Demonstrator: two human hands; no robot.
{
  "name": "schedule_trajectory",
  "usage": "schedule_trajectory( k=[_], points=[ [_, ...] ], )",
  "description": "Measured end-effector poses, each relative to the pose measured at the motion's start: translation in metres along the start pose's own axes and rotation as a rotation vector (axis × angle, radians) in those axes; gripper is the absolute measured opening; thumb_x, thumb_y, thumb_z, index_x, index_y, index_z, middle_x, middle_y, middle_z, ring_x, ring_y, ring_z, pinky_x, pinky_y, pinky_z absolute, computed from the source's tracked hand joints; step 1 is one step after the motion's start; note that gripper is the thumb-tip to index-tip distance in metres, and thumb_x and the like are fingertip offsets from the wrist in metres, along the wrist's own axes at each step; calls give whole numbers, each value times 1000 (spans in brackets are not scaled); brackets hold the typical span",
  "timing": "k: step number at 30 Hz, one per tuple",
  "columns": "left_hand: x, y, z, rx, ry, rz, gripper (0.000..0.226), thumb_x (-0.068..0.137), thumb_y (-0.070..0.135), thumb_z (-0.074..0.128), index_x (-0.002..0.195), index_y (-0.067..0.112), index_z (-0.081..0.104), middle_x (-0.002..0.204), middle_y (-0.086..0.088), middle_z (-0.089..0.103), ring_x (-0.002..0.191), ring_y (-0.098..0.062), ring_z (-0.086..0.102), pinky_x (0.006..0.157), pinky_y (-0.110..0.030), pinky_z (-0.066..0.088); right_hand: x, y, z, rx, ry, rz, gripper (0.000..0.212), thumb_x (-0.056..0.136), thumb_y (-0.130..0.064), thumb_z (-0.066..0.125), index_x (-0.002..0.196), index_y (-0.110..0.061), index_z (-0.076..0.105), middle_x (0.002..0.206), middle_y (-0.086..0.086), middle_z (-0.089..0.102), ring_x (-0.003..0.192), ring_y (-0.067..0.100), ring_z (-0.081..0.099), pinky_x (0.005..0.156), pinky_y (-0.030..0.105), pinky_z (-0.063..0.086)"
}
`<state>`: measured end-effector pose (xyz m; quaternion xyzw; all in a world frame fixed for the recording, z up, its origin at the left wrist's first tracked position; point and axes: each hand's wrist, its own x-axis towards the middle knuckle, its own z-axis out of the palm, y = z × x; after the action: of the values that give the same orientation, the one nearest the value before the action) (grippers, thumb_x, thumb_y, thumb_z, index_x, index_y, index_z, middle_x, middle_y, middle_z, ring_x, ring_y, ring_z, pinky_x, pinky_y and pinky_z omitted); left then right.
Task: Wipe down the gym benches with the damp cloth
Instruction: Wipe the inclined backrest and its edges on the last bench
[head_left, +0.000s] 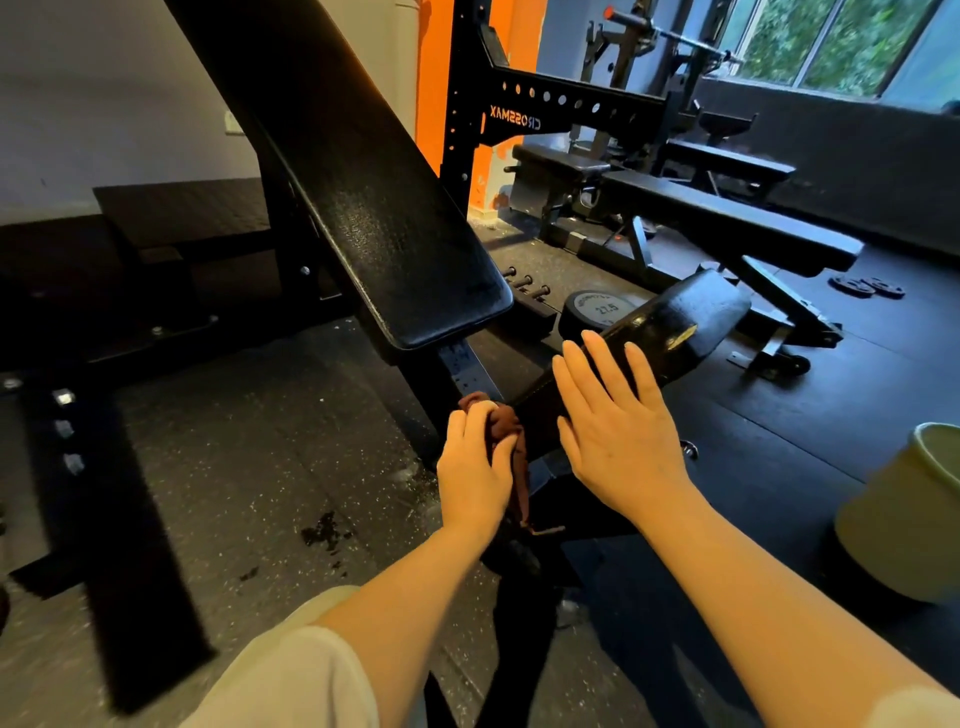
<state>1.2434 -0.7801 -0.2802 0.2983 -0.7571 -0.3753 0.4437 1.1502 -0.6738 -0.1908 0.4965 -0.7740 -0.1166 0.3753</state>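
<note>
Rust-brown and bunched up, the damp cloth (498, 423) sits in my left hand (475, 475), fingers curled and clamped round it, pressed against the near end of the seat pad (675, 325) where the pad meets the frame of the incline bench. A loose tail of the cloth hangs down below my palm. My right hand (618, 431) lies flat on top of the seat pad, fingers spread and holding nothing, steadying the pad while I work.

I judge the step in hand to be wiping the seat of this bench, starting at its near edge. The tilted back pad (384, 208) above it shows a dull sheen that may be damp, though I cannot tell for certain whether it is already done. Beyond, near the black rack (519, 111), the flat benches (722, 221) stand well apart from me and I take them to be not yet wiped, so most of the task looks to be ahead.

The next move calls for lifting my right hand clear, then drawing the cloth along the length of the seat pad toward its far rounded end, pressing evenly and covering the side edges too. A pale bucket (904, 514) stands on the floor to my right, near enough to rinse the cloth before moving on
</note>
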Motion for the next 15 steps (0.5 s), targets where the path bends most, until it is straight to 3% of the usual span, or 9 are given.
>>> schedule_trajectory(
  k=[3, 6, 8, 10, 12, 15],
  points=[
    [2, 1, -6, -4, 60, -88, 20, 88, 11, 65, 105, 15, 55, 103, 1, 51, 91, -13, 51, 75, -20, 35, 0, 0, -1, -8, -3, 6, 61, 92, -32, 52, 145, -5, 37, 152, 15, 34, 146, 31, 19, 119, 48, 5],
    [0, 19, -3, -57, 127, 2, 22, 88, 7, 62, 106, 16, 55, 103, 1, 49, 89, -6, 47, 75, -14, 37, -1, -1, 0, -7, 1, 10, 60, 93, -32, 52, 144, -5, 38, 152, 15, 34, 146, 31, 19, 119, 48, 5],
    [-1, 25, 4, -5, 44, 102, 31, 86, 5, 63, 114, 17, 56, 110, 0, 51, 95, -11, 49, 79, -18, 42, 0, -1, 0, -14, -7, 8, 59, 94, -32, 49, 145, -5, 37, 153, 15, 33, 147, 31, 17, 119, 48, 4],
    [-2, 19, 9, 45, 9, 92, 35, 86, 4, 62, 118, 17, 54, 113, -3, 50, 96, -18, 51, 79, -30, 47, 0, -2, 0, -6, -14, 9, 58, 95, -32, 48, 145, -5, 36, 153, 14, 32, 147, 31, 15, 119, 48, 4],
    [-4, 3, 7, 45, 1, 2, 32, 88, 3, 59, 117, 16, 53, 113, -4, 48, 96, -23, 53, 79, -35, 45, 0, -2, 0, 8, -16, 18, 58, 95, -31, 48, 145, -6, 36, 153, 14, 32, 147, 30, 16, 119, 48, 4],
    [-12, -22, -6, 71, -32, -273, 23, 91, 6, 57, 110, 17, 51, 111, -3, 46, 98, -27, 54, 75, -30, 36, 0, -3, 1, 9, -17, 19, 57, 94, -31, 49, 145, -6, 37, 153, 13, 33, 147, 30, 16, 119, 48, 3]
  ],
)
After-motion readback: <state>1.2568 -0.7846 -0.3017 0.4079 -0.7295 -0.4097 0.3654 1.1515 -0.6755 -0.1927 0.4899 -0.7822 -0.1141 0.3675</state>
